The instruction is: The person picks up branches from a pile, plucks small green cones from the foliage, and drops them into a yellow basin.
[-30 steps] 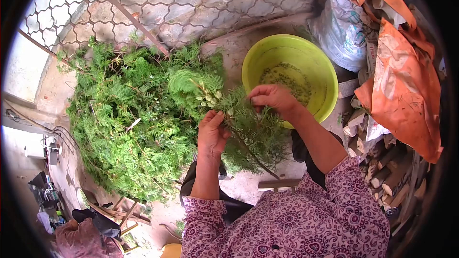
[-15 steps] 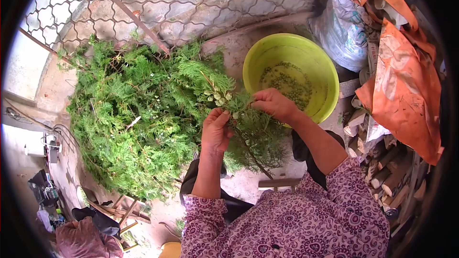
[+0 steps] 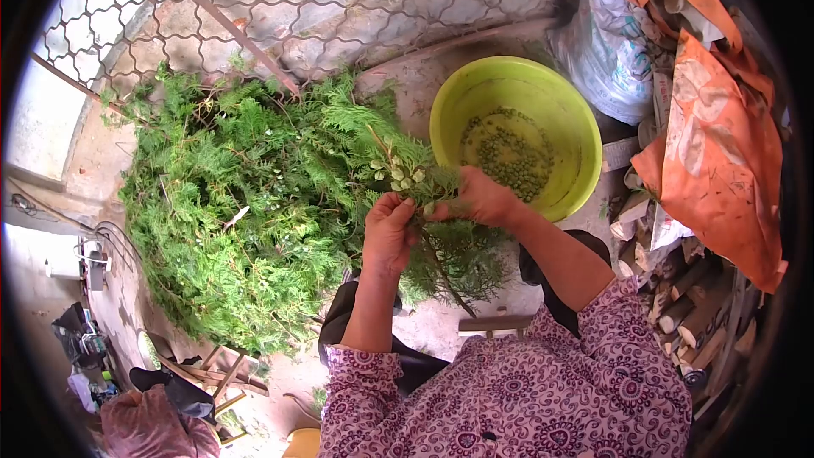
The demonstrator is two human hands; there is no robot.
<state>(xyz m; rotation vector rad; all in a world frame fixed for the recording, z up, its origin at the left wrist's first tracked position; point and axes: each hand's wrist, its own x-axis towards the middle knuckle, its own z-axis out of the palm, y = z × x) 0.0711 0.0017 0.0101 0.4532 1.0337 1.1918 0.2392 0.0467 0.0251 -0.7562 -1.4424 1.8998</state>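
Observation:
My left hand (image 3: 389,233) is closed round a leafy conifer branch (image 3: 441,267), its thumb and fingers pinching the stem. Pale green seed cones (image 3: 405,178) cluster on the branch just above that thumb. My right hand (image 3: 480,198) is closed too, fingertips pinching the same branch beside a small green cone (image 3: 428,207); the exact fingertip contact is partly hidden. Past my right hand stands a yellow-green basin (image 3: 443,110), with many small green cones (image 3: 513,153) on its bottom. A big heap of cut conifer branches (image 3: 229,229) lies on the left.
A wavy metal lattice (image 3: 339,13) runs along the back. On the right are a white sack (image 3: 602,51), an orange sheet (image 3: 712,170) and stacked firewood (image 3: 695,314). A small wooden stool (image 3: 222,373) and dark reddish cloth (image 3: 153,424) sit at lower left.
My right hand has moved left and slightly down, closer to my left hand. The cone cluster has shifted a little to the right, while my left hand keeps its hold.

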